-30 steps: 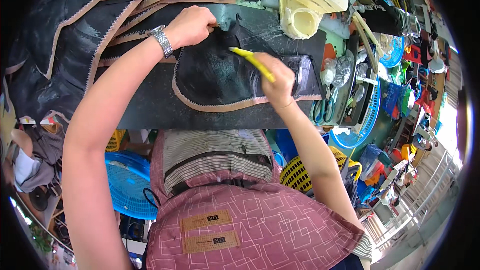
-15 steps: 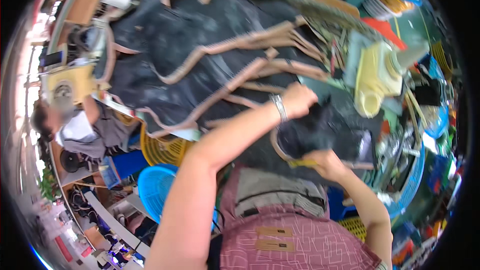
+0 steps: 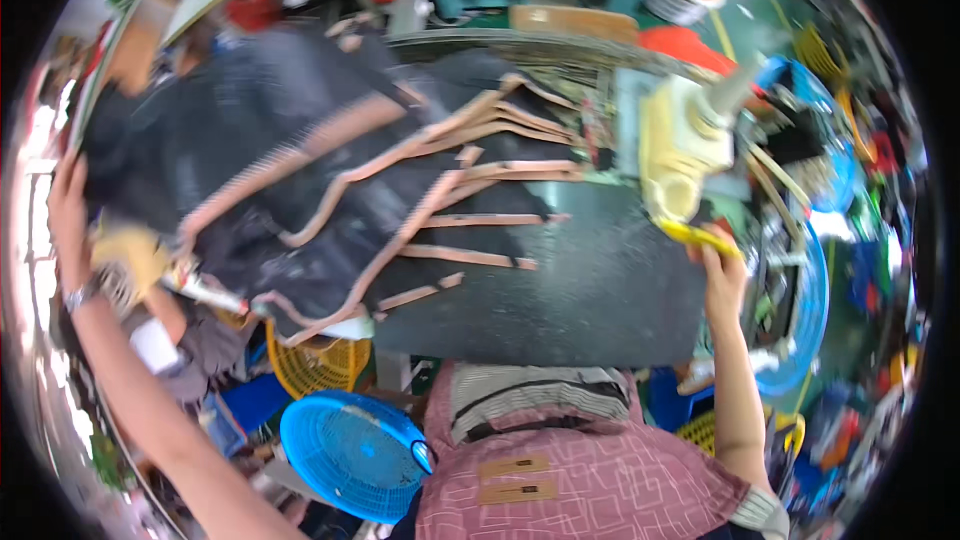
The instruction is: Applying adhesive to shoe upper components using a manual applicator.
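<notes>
hands are wide apart: the left hand [image 3: 68, 220], with a metal watch [image 3: 80, 293] on its wrist, is at the far left end of a black sheet [image 3: 230, 125] with a tan edge; its fingers look fairly straight, but blur hides whether they grip the sheet. the right hand [image 3: 722, 275] is closed around a yellow stick [image 3: 698, 236], whose far end points left, right by the spout of a cream bottle [image 3: 690, 135]; whether the two touch i cannot tell. the black sheet itself is blurred and spread over the left part of the desk [image 3: 560, 290], on top of other black sheets [image 3: 370, 210], their tan edges fanning out toward the middle. beyond the bottle, near the desk's far edge, is a red sheet [image 3: 685, 48]. on the near side, low and to the left, are a yellow basket [image 3: 320, 365] and a round blue basket [image 3: 350, 460], the latter beside the person's pink apron [image 3: 620, 470].
</notes>
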Demonstrator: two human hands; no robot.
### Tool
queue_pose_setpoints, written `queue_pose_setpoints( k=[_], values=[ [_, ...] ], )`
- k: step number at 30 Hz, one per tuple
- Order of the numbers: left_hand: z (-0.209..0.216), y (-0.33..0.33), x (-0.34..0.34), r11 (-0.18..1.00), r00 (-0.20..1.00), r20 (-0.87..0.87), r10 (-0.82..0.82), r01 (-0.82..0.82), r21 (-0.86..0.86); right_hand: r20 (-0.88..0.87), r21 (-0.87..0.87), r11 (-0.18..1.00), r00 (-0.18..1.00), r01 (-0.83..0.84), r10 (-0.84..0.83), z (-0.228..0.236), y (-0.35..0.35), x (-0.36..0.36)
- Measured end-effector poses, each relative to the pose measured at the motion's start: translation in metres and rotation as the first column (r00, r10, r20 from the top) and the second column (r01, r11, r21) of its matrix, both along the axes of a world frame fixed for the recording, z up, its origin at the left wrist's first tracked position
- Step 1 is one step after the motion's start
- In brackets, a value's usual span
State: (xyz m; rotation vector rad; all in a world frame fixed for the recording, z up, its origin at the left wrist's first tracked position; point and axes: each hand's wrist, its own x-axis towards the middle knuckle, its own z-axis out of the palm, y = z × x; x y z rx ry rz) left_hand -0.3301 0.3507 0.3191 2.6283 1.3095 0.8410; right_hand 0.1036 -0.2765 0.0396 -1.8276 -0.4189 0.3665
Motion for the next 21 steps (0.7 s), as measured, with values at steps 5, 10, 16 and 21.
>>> queue_pose_setpoints(
  k=[5,10,16,21],
  values=[
    [-0.095,0.106,-0.124,0.913,0.945,0.111,0.308,-0.261,-0.314,0.333,-0.09,0.99,0.94,0.113,-0.077,-0.033,0.006,0.041],
    [-0.131,0.018,-0.034,0.636,0.698,-0.292,0.654,-0.298,0.712,0.458,-0.388,0.909,0.888,0.152,0.047,-0.06,0.026,0.06],
    [-0.22,-0.172,0.227,0.813,0.833,-0.239,-0.5,0.546,0.202,0.647,-0.163,0.875,0.719,0.456,-0.254,-0.01,0.044,0.038],
    [-0.288,-0.209,0.348,0.8,0.717,-0.371,-0.591,0.58,-0.155,-0.263,-0.03,0.946,0.916,-0.322,0.303,-0.033,0.119,-0.041]
  ],
)
